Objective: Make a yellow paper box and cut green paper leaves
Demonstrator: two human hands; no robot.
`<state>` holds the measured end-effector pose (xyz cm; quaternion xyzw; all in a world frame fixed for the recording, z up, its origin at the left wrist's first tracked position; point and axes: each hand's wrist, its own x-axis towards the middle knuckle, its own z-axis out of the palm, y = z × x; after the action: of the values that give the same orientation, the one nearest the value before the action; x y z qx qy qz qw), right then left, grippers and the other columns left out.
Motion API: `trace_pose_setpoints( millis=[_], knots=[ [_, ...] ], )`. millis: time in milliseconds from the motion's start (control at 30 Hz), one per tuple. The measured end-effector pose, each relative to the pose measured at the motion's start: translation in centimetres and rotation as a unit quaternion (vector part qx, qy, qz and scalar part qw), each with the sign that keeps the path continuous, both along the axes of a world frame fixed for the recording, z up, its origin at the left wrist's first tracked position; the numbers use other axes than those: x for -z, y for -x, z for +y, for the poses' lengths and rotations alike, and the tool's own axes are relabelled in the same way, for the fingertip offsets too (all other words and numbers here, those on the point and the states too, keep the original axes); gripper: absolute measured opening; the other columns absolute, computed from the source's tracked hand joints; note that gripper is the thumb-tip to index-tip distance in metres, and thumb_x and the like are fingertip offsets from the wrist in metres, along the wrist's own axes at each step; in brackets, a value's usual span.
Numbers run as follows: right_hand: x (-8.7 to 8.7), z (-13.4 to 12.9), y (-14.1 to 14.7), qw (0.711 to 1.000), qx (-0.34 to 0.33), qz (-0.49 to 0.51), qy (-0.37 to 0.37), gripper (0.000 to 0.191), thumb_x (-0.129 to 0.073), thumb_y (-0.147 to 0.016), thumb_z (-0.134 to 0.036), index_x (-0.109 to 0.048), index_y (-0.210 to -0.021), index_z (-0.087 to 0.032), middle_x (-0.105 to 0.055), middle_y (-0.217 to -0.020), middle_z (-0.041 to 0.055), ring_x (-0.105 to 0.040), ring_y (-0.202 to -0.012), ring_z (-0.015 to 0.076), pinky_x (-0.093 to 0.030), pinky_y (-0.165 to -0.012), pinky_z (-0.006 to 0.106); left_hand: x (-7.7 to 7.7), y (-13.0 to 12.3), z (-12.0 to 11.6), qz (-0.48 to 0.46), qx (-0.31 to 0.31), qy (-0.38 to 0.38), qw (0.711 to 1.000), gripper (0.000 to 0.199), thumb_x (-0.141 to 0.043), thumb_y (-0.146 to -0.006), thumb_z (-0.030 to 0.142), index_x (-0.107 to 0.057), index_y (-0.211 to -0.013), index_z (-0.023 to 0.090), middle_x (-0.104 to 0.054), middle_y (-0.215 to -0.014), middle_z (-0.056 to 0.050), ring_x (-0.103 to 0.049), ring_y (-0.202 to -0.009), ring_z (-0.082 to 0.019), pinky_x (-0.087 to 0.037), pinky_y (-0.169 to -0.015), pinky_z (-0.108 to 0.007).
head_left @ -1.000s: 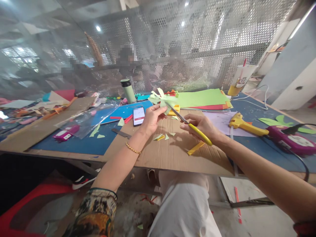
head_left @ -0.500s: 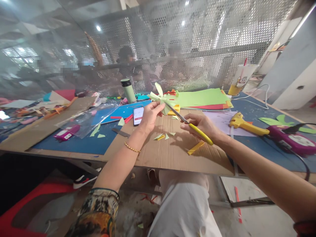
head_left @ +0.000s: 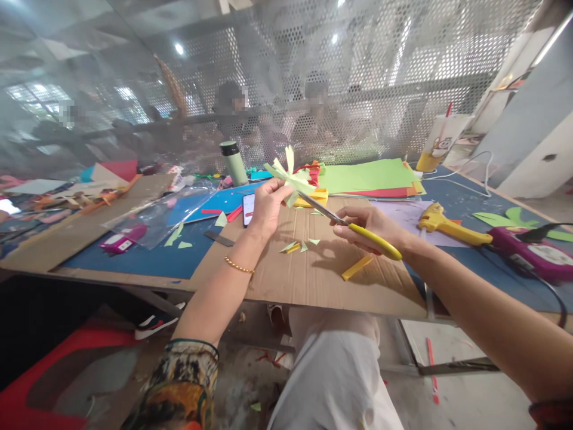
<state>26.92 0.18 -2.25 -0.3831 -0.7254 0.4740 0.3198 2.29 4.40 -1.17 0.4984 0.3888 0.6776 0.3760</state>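
Observation:
Between the thumb and fingers of my left hand point(head_left: 270, 206) is a pale green paper piece point(head_left: 293, 177) with several strips fanning upward. My right hand point(head_left: 364, 227) is closed round the yellow handles of the scissors point(head_left: 376, 240). The blades point up and left, and their tips meet the lower part of the green paper. Below the hands lies brown cardboard point(head_left: 277, 278) with small green scraps point(head_left: 313, 242) and a folded yellow strip point(head_left: 357, 267).
A phone point(head_left: 249, 209) and a green bottle point(head_left: 233, 163) stand beyond my left hand. Green sheets point(head_left: 367, 179) lie behind. On the right are a yellow glue gun point(head_left: 454, 228), a purple power strip point(head_left: 528, 251) and a drink cup point(head_left: 441, 143).
The strips of the green paper have turned and now point differently. My left hand has moved slightly left, and the scissors' handles have shifted a little right.

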Motion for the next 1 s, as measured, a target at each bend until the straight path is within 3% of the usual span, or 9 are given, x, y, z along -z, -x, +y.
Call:
trace_pose_setpoints(
  millis=[200, 533, 833, 1000],
  knots=[
    [-0.3, 0.1, -0.1, 1.000, 0.003, 0.014, -0.012, 0.057, -0.093, -0.075, -0.071, -0.068, -0.091, -0.022, -0.051, -0.051, -0.0085, -0.040, -0.036, 0.0073, -0.025, -0.035, 0.024, -0.1, 0.2, -0.1, 0.017, -0.008, 0.002, 1.000, 0.022, -0.076, -0.069, 0.012, -0.062, -0.054, 0.021, -0.054, -0.060, 0.003, -0.048, -0.060, -0.010, -0.039, -0.058, -0.025],
    [0.0, 0.6, -0.1, 1.000, 0.016, 0.015, 0.001, 0.060, -0.093, -0.072, -0.073, -0.067, -0.089, -0.021, -0.053, -0.050, -0.0074, -0.040, -0.034, 0.0080, -0.024, -0.033, 0.024, -0.8, -0.3, -0.8, -0.064, 0.081, 0.067, 0.992, 0.014, -0.080, -0.062, 0.015, -0.068, -0.061, 0.020, -0.067, -0.065, 0.002, -0.058, -0.061, -0.010, -0.047, -0.059, -0.024],
    [0.4, 1.1, -0.3, 0.999, 0.029, -0.004, -0.022, 0.058, -0.094, -0.070, -0.070, -0.070, -0.089, -0.021, -0.054, -0.055, -0.0056, -0.041, -0.041, 0.0082, -0.022, -0.038, 0.024, -0.9, 0.0, -0.7, -0.093, 0.077, 0.093, 0.988, 0.023, -0.074, -0.069, 0.011, -0.057, -0.058, 0.020, -0.056, -0.060, 0.004, -0.052, -0.056, -0.008, -0.042, -0.055, -0.024],
    [0.5, 1.1, -0.3, 0.998, 0.044, -0.029, -0.029, 0.057, -0.093, -0.070, -0.071, -0.072, -0.089, -0.020, -0.054, -0.055, -0.0051, -0.040, -0.045, 0.0085, -0.022, -0.043, 0.025, -0.7, 0.2, -0.4, -0.127, 0.117, 0.134, 0.976, 0.026, -0.072, -0.074, 0.011, -0.053, -0.059, 0.020, -0.053, -0.057, 0.005, -0.047, -0.051, -0.008, -0.041, -0.055, -0.025]
  ],
)
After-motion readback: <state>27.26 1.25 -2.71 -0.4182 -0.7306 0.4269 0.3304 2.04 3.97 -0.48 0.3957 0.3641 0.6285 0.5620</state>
